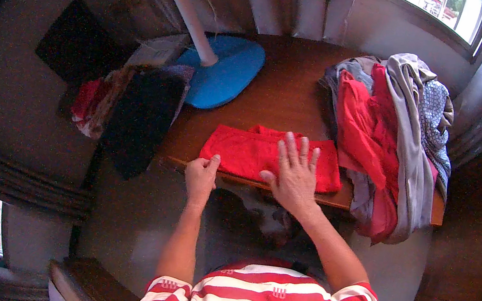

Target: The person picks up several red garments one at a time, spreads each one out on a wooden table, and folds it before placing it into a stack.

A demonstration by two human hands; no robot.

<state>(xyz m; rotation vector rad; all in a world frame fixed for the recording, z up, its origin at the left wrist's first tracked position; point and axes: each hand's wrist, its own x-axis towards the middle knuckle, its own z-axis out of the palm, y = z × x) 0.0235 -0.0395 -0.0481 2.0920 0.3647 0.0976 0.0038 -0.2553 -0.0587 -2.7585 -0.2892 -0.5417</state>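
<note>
A red folded cloth (pixel 244 151), maybe a garment, lies flat along the front edge of the wooden table (pixel 287 83). My left hand (pixel 201 177) is closed at its near left corner, thumb and fingers pinching the edge. Spread flat over the right half of the cloth is my right hand (pixel 295 173), palm down with its fingers apart. Just to the right rises a heap of loose clothes (pixel 374 126), with red, grey and patterned pieces, partly hanging over the table's front edge.
A blue fan base (pixel 234 69) with a white pole (pixel 191 20) stands at the back left. Dark cloth (pixel 141 118) hangs over the table's left side, beside a red and brown bundle (pixel 97 99). Curtains (pixel 298 4) and a window (pixel 445 10) are behind.
</note>
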